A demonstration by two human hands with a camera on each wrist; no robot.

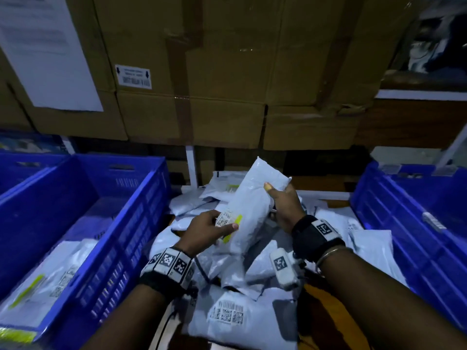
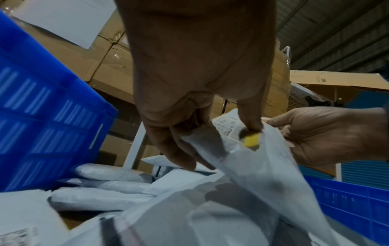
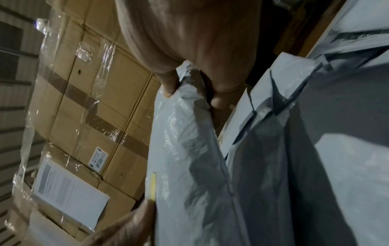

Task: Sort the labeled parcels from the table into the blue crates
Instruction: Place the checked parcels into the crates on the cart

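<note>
At the centre of the head view, the pale grey poly-mailer parcel [image 1: 250,205] is thin plastic film, crinkled and faintly glossy, with a matt paper label [image 1: 223,219] and a yellow strip [image 1: 233,227] at its lower left end. The heap of grey plastic mailers [image 1: 242,294] below has the same soft sheen. The blue slotted crate [image 1: 83,223] at left and the blue crate [image 1: 414,223] at right are hard moulded plastic, ribbed. The brown cartons [image 1: 214,72] across the top are matt corrugated cardboard, sealed with glossy tape.
</note>
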